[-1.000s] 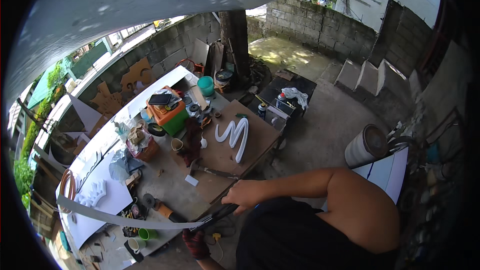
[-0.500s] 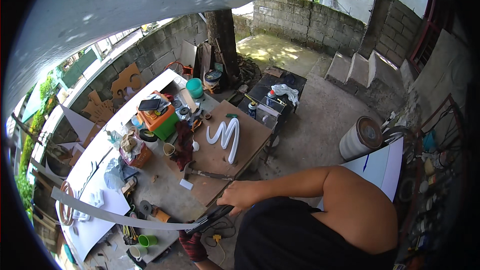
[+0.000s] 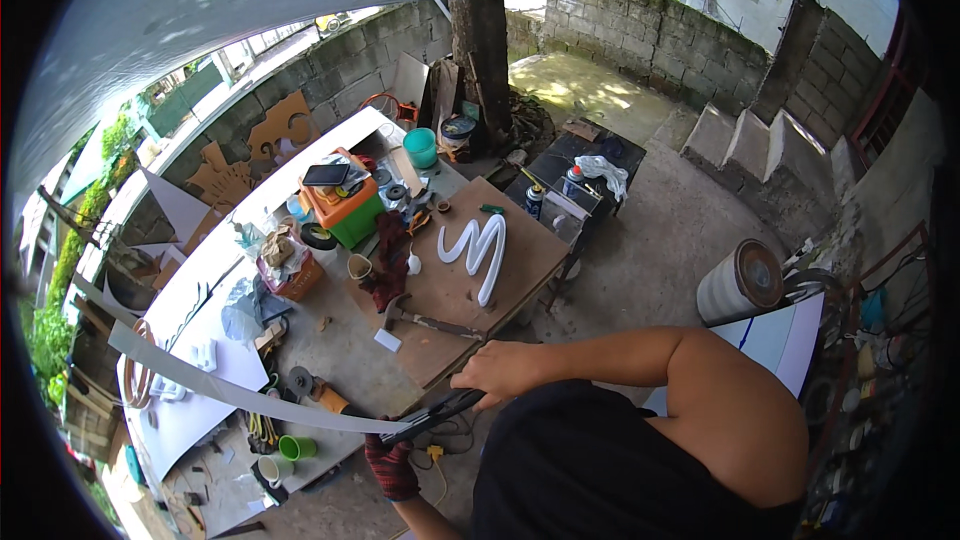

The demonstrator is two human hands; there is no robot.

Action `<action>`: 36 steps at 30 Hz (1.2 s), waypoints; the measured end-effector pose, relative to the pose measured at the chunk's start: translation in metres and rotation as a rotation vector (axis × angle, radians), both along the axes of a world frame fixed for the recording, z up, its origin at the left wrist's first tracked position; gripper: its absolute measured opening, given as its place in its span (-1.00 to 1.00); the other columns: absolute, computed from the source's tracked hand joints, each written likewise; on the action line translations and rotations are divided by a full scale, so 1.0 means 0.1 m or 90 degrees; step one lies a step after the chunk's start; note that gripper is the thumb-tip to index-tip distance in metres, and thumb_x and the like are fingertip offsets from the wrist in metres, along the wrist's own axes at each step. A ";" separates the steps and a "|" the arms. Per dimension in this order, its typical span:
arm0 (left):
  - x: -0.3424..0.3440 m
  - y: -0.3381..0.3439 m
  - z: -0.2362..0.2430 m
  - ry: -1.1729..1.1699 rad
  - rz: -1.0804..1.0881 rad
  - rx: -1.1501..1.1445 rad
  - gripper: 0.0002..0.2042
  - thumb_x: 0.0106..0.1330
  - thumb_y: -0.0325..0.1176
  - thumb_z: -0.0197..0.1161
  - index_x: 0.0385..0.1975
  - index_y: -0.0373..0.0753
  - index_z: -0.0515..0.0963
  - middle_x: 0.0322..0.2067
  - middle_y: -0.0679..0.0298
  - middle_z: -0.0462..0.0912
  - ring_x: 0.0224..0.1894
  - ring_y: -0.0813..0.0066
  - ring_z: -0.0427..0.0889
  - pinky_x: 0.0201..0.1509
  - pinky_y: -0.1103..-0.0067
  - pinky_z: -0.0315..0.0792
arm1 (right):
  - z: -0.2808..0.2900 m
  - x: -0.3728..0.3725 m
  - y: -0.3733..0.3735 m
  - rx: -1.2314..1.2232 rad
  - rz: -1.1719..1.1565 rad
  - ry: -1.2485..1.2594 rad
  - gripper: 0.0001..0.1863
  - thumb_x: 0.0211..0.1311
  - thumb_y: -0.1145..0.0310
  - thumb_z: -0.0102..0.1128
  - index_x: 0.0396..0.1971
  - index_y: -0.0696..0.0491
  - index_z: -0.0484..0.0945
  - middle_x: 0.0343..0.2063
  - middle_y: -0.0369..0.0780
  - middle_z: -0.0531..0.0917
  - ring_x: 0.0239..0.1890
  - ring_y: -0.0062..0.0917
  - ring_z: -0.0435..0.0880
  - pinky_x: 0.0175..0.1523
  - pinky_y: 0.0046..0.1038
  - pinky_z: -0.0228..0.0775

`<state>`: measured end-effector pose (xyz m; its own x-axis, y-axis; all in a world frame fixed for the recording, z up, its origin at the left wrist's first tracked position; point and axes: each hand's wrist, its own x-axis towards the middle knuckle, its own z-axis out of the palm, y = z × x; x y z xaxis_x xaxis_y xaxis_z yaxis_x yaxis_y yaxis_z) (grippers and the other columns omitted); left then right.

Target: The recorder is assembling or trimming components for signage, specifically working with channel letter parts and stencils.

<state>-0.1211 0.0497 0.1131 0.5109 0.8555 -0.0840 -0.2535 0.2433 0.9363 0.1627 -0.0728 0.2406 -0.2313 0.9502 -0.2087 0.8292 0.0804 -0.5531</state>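
Note:
A long, narrow pale strip point(image 3: 230, 392) curves from the far left toward me and meets a black elongated tool point(image 3: 432, 416) in front of my body. My left hand point(image 3: 393, 472), in a red and black knit glove, is closed at the tool's front end, where the strip meets it. Bare and curled, my right hand point(image 3: 490, 372) grips the tool's rear end, close to my black shirt. Its exact kind cannot be made out. Just beyond my right hand, a hammer point(image 3: 430, 322) lies on the brown board point(image 3: 420, 365). A white curved, letter-like shape point(image 3: 487, 260) rests farther up the board.
An angle grinder point(image 3: 325, 395) lies on the table beside a green cup point(image 3: 297, 448) and a white cup point(image 3: 270, 470). An orange and green box point(image 3: 355, 225) stands behind. Spray cans point(image 3: 534, 202) sit on a dark side table. A drum point(image 3: 740, 280) stands at right.
The whole view has shifted, so the table appears farther right and slightly higher. Both hands keep their hold; the strip and tool sit slightly higher in the picture.

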 end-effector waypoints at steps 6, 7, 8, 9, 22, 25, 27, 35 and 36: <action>0.06 -0.02 0.10 0.035 -0.008 0.034 -0.33 -0.07 -0.23 0.65 0.08 -0.26 0.51 -0.14 0.30 0.63 -0.11 0.47 0.58 -0.07 0.53 0.49 | 0.06 0.04 -0.02 -0.003 -0.001 -0.011 -0.61 0.18 0.12 0.31 -0.18 0.09 0.49 -0.32 -0.02 0.67 -0.14 -0.04 0.66 -0.04 -0.09 0.46; 0.08 -0.03 0.11 0.037 -0.007 0.055 -0.36 -0.03 -0.22 0.63 0.06 -0.26 0.51 -0.17 0.33 0.62 -0.17 0.51 0.56 -0.14 0.54 0.48 | 0.07 0.04 -0.02 -0.003 0.005 -0.010 -0.61 0.18 0.12 0.31 -0.18 0.09 0.49 -0.32 -0.02 0.67 -0.14 -0.04 0.66 -0.04 -0.09 0.46; 0.07 -0.03 0.11 0.038 -0.002 0.054 -0.36 -0.03 -0.22 0.63 0.06 -0.26 0.51 -0.17 0.33 0.62 -0.17 0.51 0.56 -0.14 0.54 0.48 | 0.07 0.04 -0.02 -0.011 -0.001 -0.013 -0.59 0.16 0.09 0.33 -0.19 0.10 0.49 -0.34 -0.02 0.68 -0.15 -0.04 0.66 -0.03 -0.10 0.47; 0.06 -0.03 0.10 0.039 -0.014 0.053 -0.37 -0.02 -0.22 0.62 0.06 -0.25 0.51 -0.18 0.33 0.62 -0.18 0.51 0.56 -0.16 0.55 0.48 | 0.07 0.04 -0.02 -0.018 -0.007 -0.016 -0.56 0.14 0.05 0.34 -0.20 0.11 0.50 -0.35 -0.01 0.68 -0.15 -0.04 0.67 -0.03 -0.10 0.47; 0.19 0.14 0.74 0.131 0.043 0.296 -0.25 0.13 -0.34 0.50 0.34 -0.28 0.30 0.19 0.15 0.49 0.29 0.31 0.38 0.34 0.37 0.28 | 0.05 0.09 0.05 0.022 0.005 -0.020 -0.56 0.14 0.08 0.35 -0.16 0.10 0.50 -0.32 -0.03 0.69 -0.13 -0.10 0.68 0.00 -0.14 0.47; 0.28 0.12 0.93 0.164 0.039 0.282 -0.30 0.18 -0.39 0.45 0.34 -0.27 0.30 0.14 0.15 0.51 0.21 0.36 0.47 0.26 0.40 0.36 | 0.09 0.08 0.10 -0.009 -0.026 -0.017 -0.55 0.13 0.09 0.36 -0.12 0.09 0.52 -0.30 -0.05 0.69 -0.13 -0.13 0.68 0.01 -0.16 0.47; 0.30 0.11 0.98 0.129 0.038 0.213 -0.44 0.24 -0.44 0.38 0.25 -0.28 0.37 0.04 0.17 0.56 0.07 0.41 0.56 0.14 0.45 0.47 | 0.09 0.09 0.12 -0.002 -0.034 -0.037 -0.56 0.12 0.11 0.37 -0.10 0.08 0.54 -0.30 -0.06 0.69 -0.14 -0.13 0.68 0.00 -0.17 0.47; 0.23 -0.02 0.97 0.128 0.042 0.189 -0.68 0.27 -0.44 0.34 -0.01 -0.28 0.48 -0.16 0.24 0.62 -0.07 0.46 0.60 0.04 0.49 0.50 | 0.06 0.06 0.15 -0.005 -0.026 -0.046 -0.56 0.11 0.12 0.39 -0.13 0.11 0.53 -0.31 -0.05 0.69 -0.17 -0.13 0.68 -0.03 -0.19 0.49; 0.22 -0.04 0.99 0.136 0.035 0.217 -0.67 0.25 -0.39 0.38 -0.02 -0.26 0.49 -0.18 0.25 0.62 -0.07 0.47 0.60 0.05 0.49 0.49 | 0.06 0.06 0.16 -0.003 -0.029 -0.061 -0.56 0.11 0.12 0.38 -0.15 0.12 0.53 -0.32 -0.05 0.69 -0.18 -0.13 0.68 -0.04 -0.19 0.50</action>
